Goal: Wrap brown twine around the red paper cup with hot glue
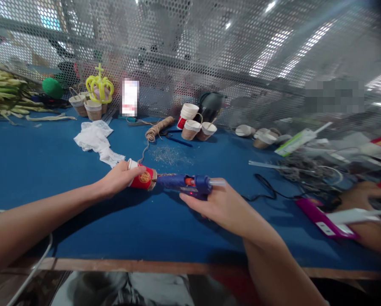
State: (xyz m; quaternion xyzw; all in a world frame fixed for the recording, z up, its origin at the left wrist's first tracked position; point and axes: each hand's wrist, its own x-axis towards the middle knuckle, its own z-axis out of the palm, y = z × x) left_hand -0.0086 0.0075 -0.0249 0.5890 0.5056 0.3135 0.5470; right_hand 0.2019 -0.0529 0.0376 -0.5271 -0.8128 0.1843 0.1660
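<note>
My left hand (122, 176) is closed around a red paper cup (144, 177) with a gold emblem, tipped on its side above the blue table. Brown twine (145, 152) trails from the cup towards the back. My right hand (217, 204) grips a blue hot glue gun (180, 182), whose red light glows and whose clear glue stick pokes out at the rear. The gun's nozzle points left at the cup's base; whether it touches cannot be made out. The cup's base edge looks brown, as if twine lies there.
Behind the cup lie a twine roll (161, 127), blue-handled pliers (177, 138) and white crumpled tissue (94, 138). Small twine-wrapped cups (190, 129) stand near the mesh wall. At right are a purple power strip (325, 219), cables and another person's arm (356, 199).
</note>
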